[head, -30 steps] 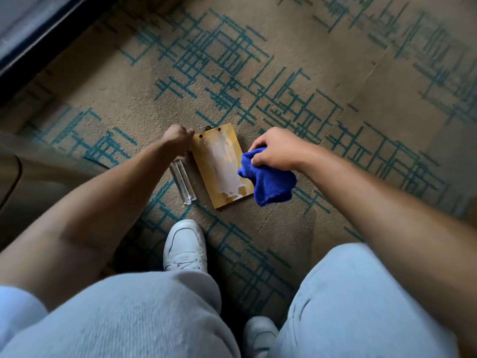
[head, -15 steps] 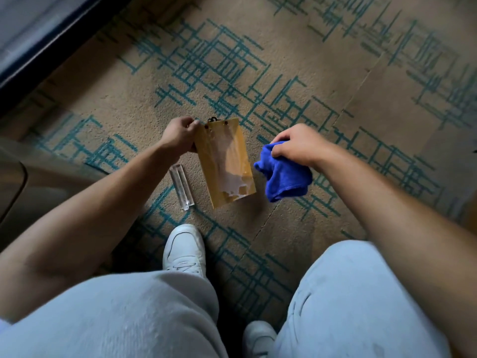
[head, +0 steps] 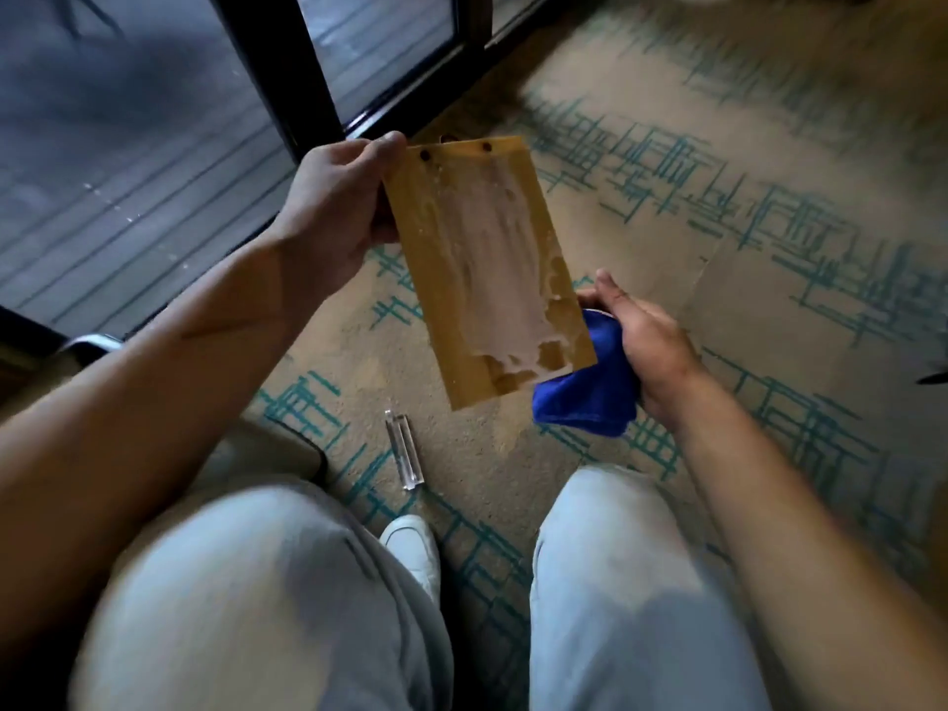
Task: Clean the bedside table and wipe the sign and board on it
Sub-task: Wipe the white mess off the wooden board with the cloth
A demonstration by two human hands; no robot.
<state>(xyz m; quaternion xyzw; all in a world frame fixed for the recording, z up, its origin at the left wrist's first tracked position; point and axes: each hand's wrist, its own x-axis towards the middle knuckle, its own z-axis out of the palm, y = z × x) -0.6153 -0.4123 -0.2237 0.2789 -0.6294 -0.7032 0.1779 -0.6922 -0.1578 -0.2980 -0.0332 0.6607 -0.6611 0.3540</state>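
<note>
The board (head: pixel 487 269) is now lifted off the carpet (head: pixel 769 279), where it was lying flat a second ago. It is held up in the air by the left hand (head: pixel 333 218), whose fingers are curled round the board's top left corner, with the thumb on the front near the two dark holes. The rest of the board hangs down and away from those fingers, tilted.

The right hand (head: pixel 641 346) has been moved too: it is now down by the board's low right corner. Its fingers are clamped on the blue cloth (head: pixel 590 397), and the cloth is just under that corner, touching it or very near; which one cannot be told.

This likely means the board is being made ready for wiping while it is held up. The wiping does not look finished.

The board is yellow-brown and thin. A big pale, scraped patch is seen down its middle, with ragged edges near the bottom. It looks like old stuck paper or glue, so hard rubbing may be needed.

The clear sign (head: pixel 405 454) is left on the carpet, well below the left fingers, and is touched by nothing. The bedside table is not seen
</note>
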